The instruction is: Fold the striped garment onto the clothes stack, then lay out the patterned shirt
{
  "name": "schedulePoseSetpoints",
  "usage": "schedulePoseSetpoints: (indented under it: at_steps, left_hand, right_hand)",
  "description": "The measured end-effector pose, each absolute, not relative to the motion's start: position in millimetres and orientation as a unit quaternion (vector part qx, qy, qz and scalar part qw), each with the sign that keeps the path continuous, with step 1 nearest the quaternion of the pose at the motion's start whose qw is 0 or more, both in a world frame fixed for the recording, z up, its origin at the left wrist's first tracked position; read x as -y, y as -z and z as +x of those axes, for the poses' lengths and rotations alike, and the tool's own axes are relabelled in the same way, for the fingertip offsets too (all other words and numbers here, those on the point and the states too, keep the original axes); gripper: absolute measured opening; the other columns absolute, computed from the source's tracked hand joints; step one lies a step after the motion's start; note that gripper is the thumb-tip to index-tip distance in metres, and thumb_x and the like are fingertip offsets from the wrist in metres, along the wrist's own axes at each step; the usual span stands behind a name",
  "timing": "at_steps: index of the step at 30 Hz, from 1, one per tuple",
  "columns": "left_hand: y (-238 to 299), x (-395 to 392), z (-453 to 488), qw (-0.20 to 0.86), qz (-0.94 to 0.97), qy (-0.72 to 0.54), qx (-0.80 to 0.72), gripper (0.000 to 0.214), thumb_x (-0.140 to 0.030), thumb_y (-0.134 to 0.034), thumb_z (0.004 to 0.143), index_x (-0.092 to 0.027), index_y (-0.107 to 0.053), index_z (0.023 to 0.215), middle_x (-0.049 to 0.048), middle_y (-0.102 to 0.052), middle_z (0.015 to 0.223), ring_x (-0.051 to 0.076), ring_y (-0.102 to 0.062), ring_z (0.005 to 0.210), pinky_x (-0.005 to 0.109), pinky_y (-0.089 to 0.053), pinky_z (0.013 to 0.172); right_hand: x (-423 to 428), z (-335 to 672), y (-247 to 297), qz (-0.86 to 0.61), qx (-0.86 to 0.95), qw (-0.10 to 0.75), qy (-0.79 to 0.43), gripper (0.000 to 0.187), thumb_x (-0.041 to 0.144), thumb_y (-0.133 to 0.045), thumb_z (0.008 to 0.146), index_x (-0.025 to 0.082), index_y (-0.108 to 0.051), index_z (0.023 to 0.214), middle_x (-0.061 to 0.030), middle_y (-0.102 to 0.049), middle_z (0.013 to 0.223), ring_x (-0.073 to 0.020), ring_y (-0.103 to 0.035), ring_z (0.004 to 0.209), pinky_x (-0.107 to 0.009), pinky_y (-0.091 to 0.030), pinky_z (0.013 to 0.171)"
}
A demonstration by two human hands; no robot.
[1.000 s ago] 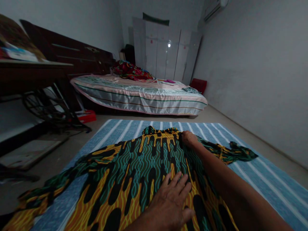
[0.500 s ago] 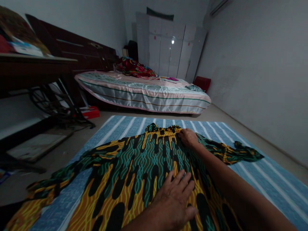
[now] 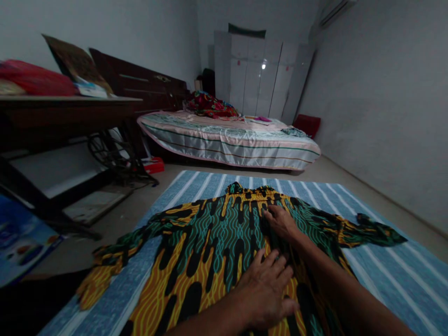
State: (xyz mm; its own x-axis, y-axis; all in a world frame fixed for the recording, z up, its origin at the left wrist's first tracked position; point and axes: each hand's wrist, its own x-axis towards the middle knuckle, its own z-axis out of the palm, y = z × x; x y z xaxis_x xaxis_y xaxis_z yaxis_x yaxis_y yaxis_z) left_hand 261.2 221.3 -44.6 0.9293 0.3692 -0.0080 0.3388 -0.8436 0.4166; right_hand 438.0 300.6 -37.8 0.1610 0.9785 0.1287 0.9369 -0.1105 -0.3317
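Note:
A patterned long-sleeved shirt (image 3: 224, 233) in green, black and yellow-orange lies spread on a blue mat (image 3: 381, 270) with white stripes. Its collar points away from me and both sleeves stretch out sideways. My left hand (image 3: 264, 287) rests palm down on the middle of the shirt, fingers spread and thumb to the right. Farther up, just below the collar, my right hand (image 3: 283, 223) touches the fabric with its fingers extended to the left. Neither hand shows cloth gripped in it. The shirt's lower part runs out of view under my forearms.
Beyond the mat stands a bed (image 3: 227, 144) with a striped satin cover and a red floral blanket (image 3: 213, 105). A table with a treadle-style iron base (image 3: 115, 154) is at the left, near a red box (image 3: 153, 164). A pale wardrobe (image 3: 257, 74) stands behind.
My right hand has come down from the collar edge onto the upper part of the shirt. My left hand stays on the cloth. The view has turned slightly left.

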Motion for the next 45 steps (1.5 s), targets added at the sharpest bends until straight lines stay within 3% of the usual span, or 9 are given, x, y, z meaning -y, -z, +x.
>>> schedulePoseSetpoints:
  at_steps: [5,8,12,14,18,22,28,32,45]
  left_hand:
    - [34,-218,262,0.211,0.958,-0.047,-0.186,0.064,-0.054,-0.038,0.089,-0.019,-0.032,0.143,0.0129,-0.028,0.151,0.031,-0.017,0.141,0.059,-0.013,0.111]
    - [32,-221,264,0.211,0.959,-0.085,-0.172,0.06,-0.043,-0.051,0.084,-0.019,-0.04,0.138,0.011,-0.04,0.146,0.031,-0.029,0.136,0.051,-0.023,0.11]
    - [42,-228,264,0.296,0.931,-0.142,-0.161,0.035,-0.016,-0.054,0.076,-0.02,-0.064,0.109,0.0015,-0.068,0.108,0.021,-0.059,0.104,0.03,-0.046,0.092]
    - [48,-232,257,0.305,0.914,-0.179,-0.201,0.023,-0.01,-0.05,0.074,-0.016,-0.068,0.086,0.0014,-0.07,0.087,0.016,-0.064,0.083,0.024,-0.049,0.077]
    - [39,-256,228,0.21,0.916,-0.223,-0.26,0.021,-0.014,-0.051,0.078,-0.016,-0.062,0.06,0.0038,-0.067,0.075,0.016,-0.061,0.078,0.024,-0.047,0.079]
    - [11,-314,192,0.105,0.882,-0.151,-0.435,0.025,-0.018,-0.045,0.083,-0.019,-0.067,0.07,0.0028,-0.068,0.085,0.015,-0.061,0.085,0.022,-0.045,0.083]
    - [-6,-405,153,0.026,0.795,-0.111,-0.596,0.029,-0.017,-0.041,0.084,-0.014,-0.069,0.089,0.0126,-0.068,0.098,0.022,-0.061,0.098,0.029,-0.044,0.087]
    - [-4,-430,149,0.02,0.763,-0.065,-0.643,0.032,-0.021,-0.04,0.084,-0.011,-0.071,0.089,0.017,-0.069,0.098,0.026,-0.063,0.096,0.031,-0.046,0.08]
    - [-11,-431,156,0.086,0.763,0.017,-0.64,0.028,-0.046,-0.067,0.069,-0.02,-0.073,0.08,0.0041,-0.072,0.084,0.018,-0.065,0.078,0.021,-0.043,0.06]
  right_hand:
    - [-276,400,31,-0.689,0.635,0.309,-0.161,0.034,0.037,-0.041,0.09,0.016,-0.066,0.1,-0.0079,-0.069,0.097,-0.0189,-0.063,0.091,-0.026,-0.044,0.077]
    - [-272,381,28,-0.665,0.605,0.387,-0.204,0.033,0.037,-0.045,0.086,0.016,-0.068,0.095,-0.008,-0.07,0.095,-0.0208,-0.063,0.09,-0.029,-0.046,0.078]
    - [-266,363,31,-0.636,0.568,0.467,-0.234,0.036,0.042,-0.044,0.084,0.017,-0.068,0.094,-0.0076,-0.071,0.094,-0.0229,-0.064,0.091,-0.032,-0.048,0.078]
    - [-262,360,38,-0.63,0.557,0.487,-0.237,0.038,0.045,-0.042,0.085,0.017,-0.068,0.091,-0.0079,-0.071,0.092,-0.0234,-0.064,0.091,-0.033,-0.049,0.079]
    - [-254,360,60,-0.637,0.566,0.478,-0.213,0.039,0.044,-0.04,0.087,0.016,-0.065,0.097,-0.0095,-0.069,0.097,-0.0231,-0.063,0.092,-0.034,-0.048,0.082]
    - [-245,356,76,-0.623,0.652,0.417,-0.112,0.027,0.031,-0.043,0.087,0.017,-0.064,0.098,-0.0093,-0.066,0.1,-0.0219,-0.06,0.094,-0.035,-0.046,0.086]
    - [-244,350,81,-0.61,0.711,0.351,-0.012,0.021,0.019,-0.043,0.087,0.018,-0.063,0.095,-0.0091,-0.064,0.101,-0.0216,-0.057,0.098,-0.035,-0.044,0.09]
    - [-246,350,84,-0.611,0.72,0.33,0.003,0.02,0.016,-0.043,0.087,0.019,-0.063,0.089,-0.0089,-0.063,0.1,-0.0221,-0.056,0.098,-0.036,-0.043,0.09]
    - [-245,348,82,-0.611,0.721,0.325,0.019,0.019,0.013,-0.043,0.087,0.022,-0.06,0.081,-0.007,-0.062,0.091,-0.0209,-0.056,0.093,-0.034,-0.043,0.085]
